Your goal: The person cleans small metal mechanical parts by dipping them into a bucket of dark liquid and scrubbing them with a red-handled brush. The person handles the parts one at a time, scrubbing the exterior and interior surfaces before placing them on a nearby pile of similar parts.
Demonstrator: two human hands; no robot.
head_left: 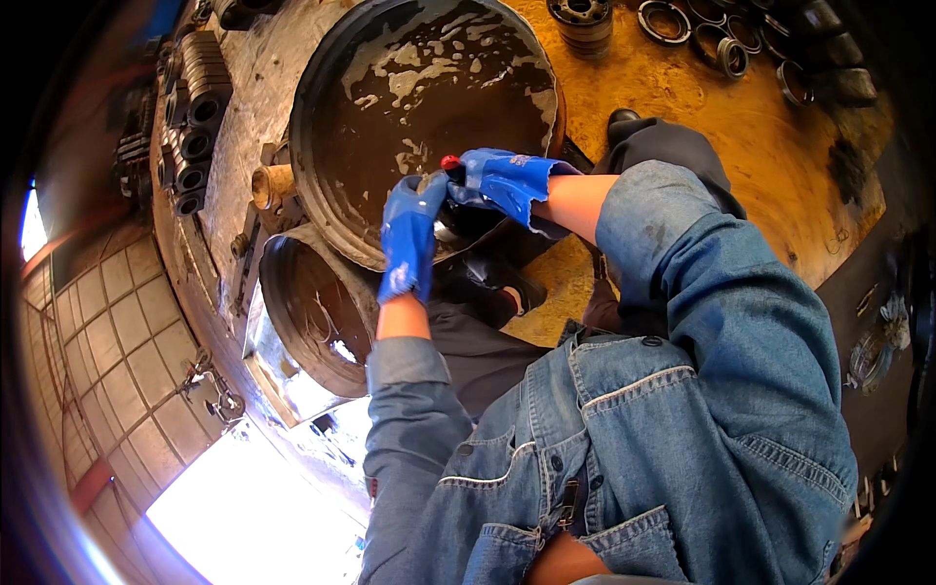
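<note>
A large round tub holds murky brown liquid with patches of pale foam. Both my hands wear blue rubber gloves and meet above its near edge. My right hand is closed around a black tool with a red end; most of the tool is hidden by the glove, so its kind does not show. Just left of it, my left hand has its fingers bent in and closed, close to a dark, shiny object under the gloves. What the left fingers grip is hidden.
A smaller round container stands near left of the tub. Stacked metal cylinders lie farther left, with a rusty cylindrical part beside the tub. Several metal rings and a stacked round part rest on the stained yellow floor.
</note>
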